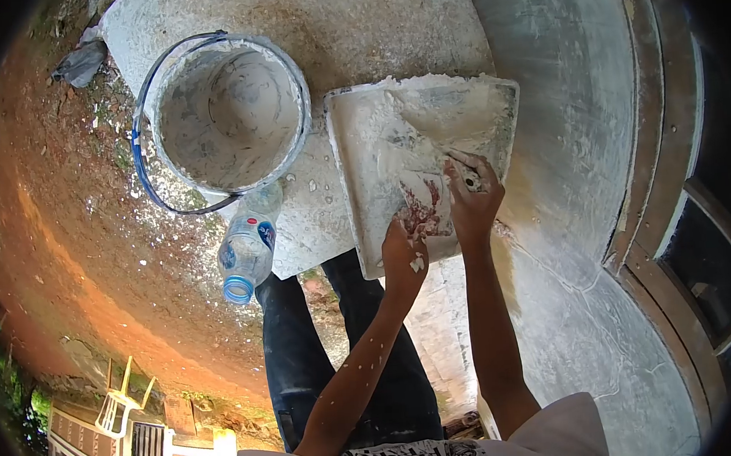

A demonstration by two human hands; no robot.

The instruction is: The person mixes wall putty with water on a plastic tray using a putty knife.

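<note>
A shallow tray [365,219] smeared with whitish paste lies in front of me, right of centre. My left hand [405,246], coated with paste, is closed on a small paste-covered scraper [419,192] with reddish patches, over the tray's lower middle. Just right of it, my right hand [475,199] has its fingers curled round a tool with a dark round handle end [472,183]. That tool's blade is partly hidden by paste and fingers. Both hands are close together above the tray.
Left of the tray stands a paste-coated bucket [234,110] with a blue handle. A clear plastic bottle [248,249] with a blue cap lies below it. A grey wall [570,129] curves along the right. Bare soil [87,247] slopes at left, with a chair [123,402] beyond.
</note>
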